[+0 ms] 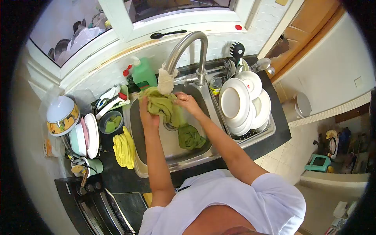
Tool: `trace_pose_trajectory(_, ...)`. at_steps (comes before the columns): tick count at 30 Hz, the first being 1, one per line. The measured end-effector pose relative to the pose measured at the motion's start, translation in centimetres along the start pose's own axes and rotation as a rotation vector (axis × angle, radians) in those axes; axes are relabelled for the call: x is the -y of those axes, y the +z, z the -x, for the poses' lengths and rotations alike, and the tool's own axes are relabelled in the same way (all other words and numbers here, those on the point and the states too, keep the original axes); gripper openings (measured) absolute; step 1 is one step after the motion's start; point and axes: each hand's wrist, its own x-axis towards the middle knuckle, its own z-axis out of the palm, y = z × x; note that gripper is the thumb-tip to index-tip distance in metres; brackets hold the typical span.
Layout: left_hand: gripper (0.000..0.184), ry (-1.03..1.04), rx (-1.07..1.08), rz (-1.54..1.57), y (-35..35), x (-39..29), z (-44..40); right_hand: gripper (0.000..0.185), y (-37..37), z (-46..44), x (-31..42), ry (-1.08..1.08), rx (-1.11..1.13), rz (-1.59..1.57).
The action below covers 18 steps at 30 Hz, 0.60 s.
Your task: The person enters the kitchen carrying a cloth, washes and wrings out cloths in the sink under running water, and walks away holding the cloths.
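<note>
A light green cloth [162, 105] is held between my two hands above the steel sink, just below the faucet's cloth-wrapped spout [166, 80]. My left hand [148, 113] grips the cloth's left side, with its fingers partly hidden by the fabric. On the right side, my right hand [188, 102] pinches the same cloth. A darker green cloth [191, 137] lies bunched in the sink basin [164, 150], below my right forearm. The drain shows partly under the held cloth.
White plates [236, 102] fill a rack right of the sink. Left are yellow gloves [124, 148], a bowl with green sponges [111, 123] and upright dishes [92, 135]. A green soap bottle [144, 73] stands behind the sink. A black spoon [168, 34] lies on the sill.
</note>
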Motion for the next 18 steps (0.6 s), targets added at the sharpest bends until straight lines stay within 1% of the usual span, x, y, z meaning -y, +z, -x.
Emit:
trace_pose_trajectory(1, 0.037, -0.062, 0.001, 0.118, -1.0, 0.9, -0.4, 0.020, 1.3, 0.1, 1.4, -0.057, -0.065, -0.149)
trace_pose_trajectory(2, 0.038, -0.125, 0.003, 0.235, -2.2, 2.1, -0.9, 0.018, 2.9, 0.2, 2.2, -0.057, -0.100, -0.183)
trace_pose_trajectory(3, 0.043, -0.164, -0.007, 0.193, -4.0, 4.2, -1.8, 0.016, 4.7, 0.3, 2.8, -0.057, -0.134, -0.216)
trace_pose_trajectory(4, 0.043, -0.185, -0.035, 0.165, -4.4, 5.1, -2.0, 0.016, 6.0, 0.3, 3.1, -0.055, -0.168, -0.249)
trace_pose_trajectory(7, 0.043, -0.246, -0.124, 0.075, -4.3, 7.9, -1.3, 0.014, 7.8, 0.5, 3.6, -0.191, -0.154, 0.317)
trace_pose_trajectory(10, 0.043, -0.292, -0.214, -0.016, -3.7, 9.3, -0.6, 0.019, 6.2, -0.5, 0.6, -0.491, -0.363, 0.946)
trace_pose_trajectory(13, 0.042, -0.351, -0.071, -0.013, -4.1, 7.7, -0.3, 0.030, 1.7, -0.9, -0.2, -0.201, -0.386, 0.688)
trace_pose_trajectory(16, 0.040, -0.212, -0.072, -0.442, -1.8, 4.5, 1.4, 0.036, -2.0, -0.4, -1.9, 0.020, -0.349, 0.657)
trace_pose_trajectory(18, 0.038, -0.163, -0.020, -0.673, -2.3, 3.2, 0.9, 0.037, -2.9, 0.7, -2.6, -0.100, -0.283, 0.731)
